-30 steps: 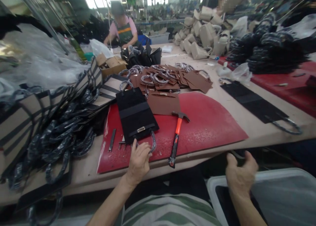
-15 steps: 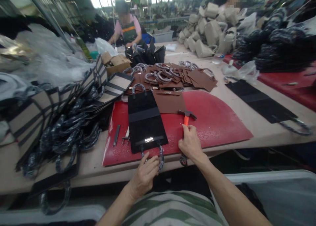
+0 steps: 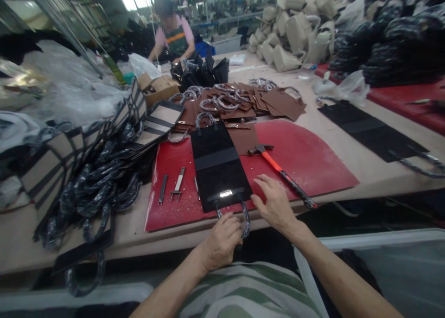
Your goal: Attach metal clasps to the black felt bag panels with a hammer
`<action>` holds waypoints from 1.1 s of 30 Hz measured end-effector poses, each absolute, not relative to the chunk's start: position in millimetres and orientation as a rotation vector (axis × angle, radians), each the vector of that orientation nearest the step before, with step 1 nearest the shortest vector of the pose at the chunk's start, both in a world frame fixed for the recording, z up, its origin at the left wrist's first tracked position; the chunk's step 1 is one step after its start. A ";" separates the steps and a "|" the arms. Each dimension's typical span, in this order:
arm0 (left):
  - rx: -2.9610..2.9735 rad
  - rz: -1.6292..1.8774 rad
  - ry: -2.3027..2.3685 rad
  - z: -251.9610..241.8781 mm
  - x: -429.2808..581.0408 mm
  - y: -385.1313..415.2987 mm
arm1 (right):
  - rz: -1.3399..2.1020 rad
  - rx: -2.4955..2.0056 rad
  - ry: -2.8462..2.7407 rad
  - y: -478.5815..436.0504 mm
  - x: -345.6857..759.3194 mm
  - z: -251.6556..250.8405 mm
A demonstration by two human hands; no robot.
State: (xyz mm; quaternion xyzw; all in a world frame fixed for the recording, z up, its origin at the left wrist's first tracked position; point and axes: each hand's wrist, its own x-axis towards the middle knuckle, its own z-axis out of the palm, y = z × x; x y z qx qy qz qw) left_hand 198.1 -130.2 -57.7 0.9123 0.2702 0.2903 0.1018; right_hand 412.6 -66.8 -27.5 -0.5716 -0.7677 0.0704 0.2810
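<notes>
A black bag panel (image 3: 219,155) lies on the red mat (image 3: 306,169), with a shiny metal plate (image 3: 225,193) near its lower end and a plastic-wrapped handle at each end. My left hand (image 3: 224,237) is closed around the near handle (image 3: 246,218). Just right of the panel, my right hand (image 3: 274,202) is raised with its fingers apart and nothing in them. Beyond it lies a claw hammer (image 3: 274,162) with an orange and black grip. Left of the panel rest a pronged metal tool (image 3: 178,183) and a dark metal bar (image 3: 162,189).
Brown panels with wrapped handles (image 3: 243,100) are piled behind the mat. Striped panels (image 3: 62,155) crowd the left side. Another black panel (image 3: 371,128) lies at the right. Beige bags (image 3: 295,35) are heaped at the back, and a person (image 3: 174,35) works across the table.
My right hand has let go of the hammer, which now lies slantwise on the mat. The black panel has shifted right with my left hand at its handle.
</notes>
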 end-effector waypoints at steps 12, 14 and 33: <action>2.516 0.849 1.024 -37.5 179.9 -148.0 | 0.348 -1.382 -2.312 -59.8 352.6 -46.0; 2.440 0.992 1.174 -32.3 171.3 -145.3 | 0.363 -1.375 -2.323 -60.6 354.6 -47.9; 1.565 0.205 2.202 -11.5 114.4 -16.6 | 0.441 -1.438 -2.289 -66.9 356.9 -43.2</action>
